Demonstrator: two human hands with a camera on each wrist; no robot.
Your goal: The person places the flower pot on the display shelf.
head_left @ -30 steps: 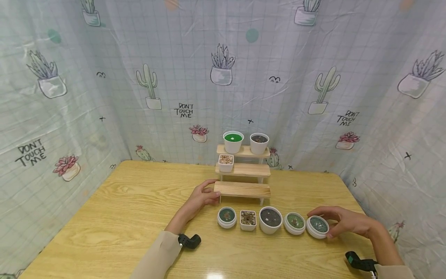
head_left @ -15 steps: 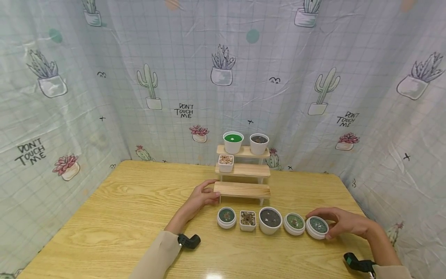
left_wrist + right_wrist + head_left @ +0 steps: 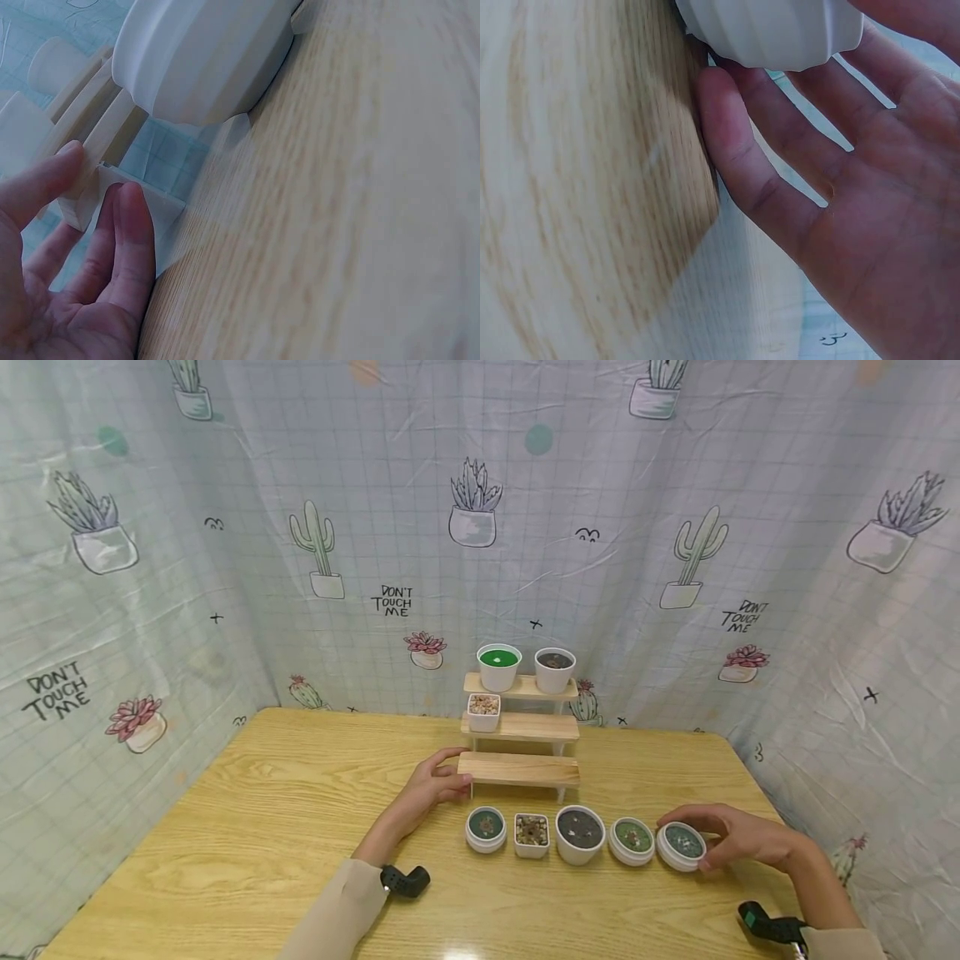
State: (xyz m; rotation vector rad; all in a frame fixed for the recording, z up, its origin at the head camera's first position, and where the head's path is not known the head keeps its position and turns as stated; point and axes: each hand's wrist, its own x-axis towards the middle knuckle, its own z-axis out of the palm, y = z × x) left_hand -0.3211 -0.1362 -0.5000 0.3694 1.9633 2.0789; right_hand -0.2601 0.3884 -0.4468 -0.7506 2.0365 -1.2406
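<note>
Wooden table: left grip around lowest shelf end, right grip around rightmost pot.

Setting: pale grid-patterned curtain, hung in folds at the back and along both sides. Printed on it: two tall green cacti, bluish potted succulents, pink rosettes, pastel dots, small black crosses and, three times over, the lettering "DON'T TOUCH ME". Below: table in yellow wood grain, with bright reflection at the bottom of the head view.
</note>
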